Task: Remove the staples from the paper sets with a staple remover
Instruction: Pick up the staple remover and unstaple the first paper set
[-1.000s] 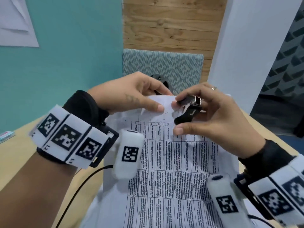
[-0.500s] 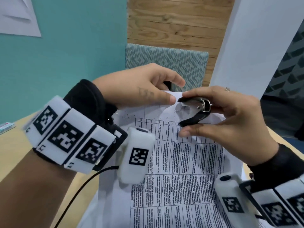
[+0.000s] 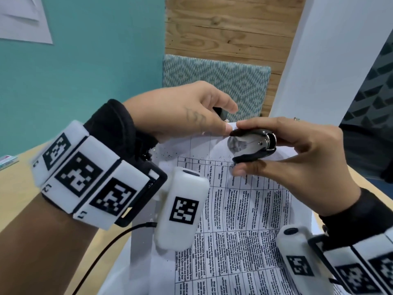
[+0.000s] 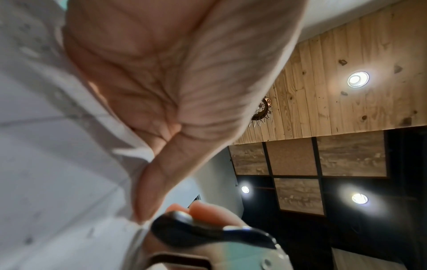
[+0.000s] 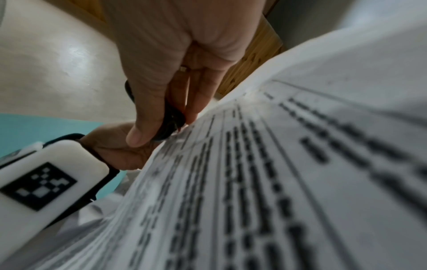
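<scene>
A stapled paper set [image 3: 234, 220] printed with a table of text is lifted in front of me. My left hand [image 3: 191, 116] pinches its top edge between thumb and fingers. My right hand [image 3: 287, 158] grips a black and chrome staple remover [image 3: 253, 145] between forefinger and thumb, its claws at the paper's top corner right beside my left thumb. In the left wrist view the paper [image 4: 57, 146] and the remover [image 4: 208, 235] show close and blurred. The right wrist view shows my thumb on the remover [image 5: 171, 120] against the paper [image 5: 289, 173]. The staple itself is hidden.
A tan table [image 3: 19, 199] lies under the paper, with a small packet [image 3: 8, 160] at its far left edge. A chair with a patterned teal back [image 3: 223, 81] stands beyond the paper. A teal wall is to the left and a white pillar [image 3: 331, 50] to the right.
Both hands and the paper have risen closer to the camera. The remover turned from tilted down to level and its claws moved up to the paper's top corner by my left thumb.
</scene>
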Demonstrator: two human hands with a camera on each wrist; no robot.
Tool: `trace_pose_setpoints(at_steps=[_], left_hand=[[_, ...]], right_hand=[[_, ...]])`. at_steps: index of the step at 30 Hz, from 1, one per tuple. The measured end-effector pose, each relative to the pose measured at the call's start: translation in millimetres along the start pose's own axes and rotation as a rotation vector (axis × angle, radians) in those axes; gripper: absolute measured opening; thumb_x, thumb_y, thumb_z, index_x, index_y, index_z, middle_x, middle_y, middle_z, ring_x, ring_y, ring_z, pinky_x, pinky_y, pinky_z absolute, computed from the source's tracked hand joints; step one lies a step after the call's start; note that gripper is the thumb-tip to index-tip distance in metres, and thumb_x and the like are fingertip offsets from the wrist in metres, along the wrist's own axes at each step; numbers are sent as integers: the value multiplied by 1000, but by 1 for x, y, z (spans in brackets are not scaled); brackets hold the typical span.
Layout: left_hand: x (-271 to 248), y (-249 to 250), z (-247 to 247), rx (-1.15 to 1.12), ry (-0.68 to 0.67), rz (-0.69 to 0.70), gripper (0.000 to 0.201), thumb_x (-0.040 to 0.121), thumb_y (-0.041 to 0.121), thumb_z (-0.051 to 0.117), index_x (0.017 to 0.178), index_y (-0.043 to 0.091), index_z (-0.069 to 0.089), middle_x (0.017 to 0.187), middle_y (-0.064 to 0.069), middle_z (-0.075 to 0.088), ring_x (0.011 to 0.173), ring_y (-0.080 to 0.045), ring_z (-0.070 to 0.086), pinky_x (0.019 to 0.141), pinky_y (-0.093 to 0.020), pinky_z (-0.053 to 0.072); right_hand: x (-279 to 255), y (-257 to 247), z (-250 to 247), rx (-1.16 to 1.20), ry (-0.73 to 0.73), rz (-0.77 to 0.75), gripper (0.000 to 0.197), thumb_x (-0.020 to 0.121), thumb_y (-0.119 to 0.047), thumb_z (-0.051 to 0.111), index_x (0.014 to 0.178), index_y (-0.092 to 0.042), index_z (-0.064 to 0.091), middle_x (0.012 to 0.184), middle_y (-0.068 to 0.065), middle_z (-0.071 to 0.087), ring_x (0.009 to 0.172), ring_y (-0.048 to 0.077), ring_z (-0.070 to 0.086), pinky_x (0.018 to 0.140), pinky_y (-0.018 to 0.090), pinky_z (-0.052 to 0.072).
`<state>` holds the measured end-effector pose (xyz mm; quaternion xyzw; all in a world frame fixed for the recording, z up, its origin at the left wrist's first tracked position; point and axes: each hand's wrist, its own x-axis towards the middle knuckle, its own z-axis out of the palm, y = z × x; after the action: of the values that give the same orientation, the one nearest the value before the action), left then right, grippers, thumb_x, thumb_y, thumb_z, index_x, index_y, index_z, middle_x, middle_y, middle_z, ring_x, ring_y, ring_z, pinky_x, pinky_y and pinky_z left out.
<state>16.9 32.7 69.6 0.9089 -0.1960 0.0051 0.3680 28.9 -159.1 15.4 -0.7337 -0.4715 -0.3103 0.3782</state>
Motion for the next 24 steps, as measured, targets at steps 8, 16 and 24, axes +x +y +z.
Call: trace_pose_setpoints(at_steps=[8, 16, 24], left_hand=[[3, -3, 4, -67, 2, -4, 67, 66, 32, 61, 131, 20, 51, 94, 8, 70, 104, -10, 63, 105, -34, 39], [3, 3, -1, -76, -39, 57, 31, 83, 28, 65, 113, 22, 64, 54, 7, 56, 44, -1, 47, 54, -11, 39], [3, -7, 0, -80, -152, 37, 52, 65, 23, 74, 115, 25, 60, 92, -12, 71, 75, -21, 62, 80, -39, 47]], right_hand=[[0, -1, -2, -50, -21, -30, 46, 65, -42, 76, 104, -20, 66, 92, -7, 70, 85, 8, 66, 71, 32, 54], [5, -4, -10, -97, -35, -21, 46, 64, -49, 73, 98, -18, 71, 87, -6, 71, 82, 1, 62, 64, 21, 47], [0, 3, -1, -101, -43, -4, 43, 62, -47, 75, 92, -16, 72, 82, -8, 70, 75, 6, 64, 60, 27, 51]])
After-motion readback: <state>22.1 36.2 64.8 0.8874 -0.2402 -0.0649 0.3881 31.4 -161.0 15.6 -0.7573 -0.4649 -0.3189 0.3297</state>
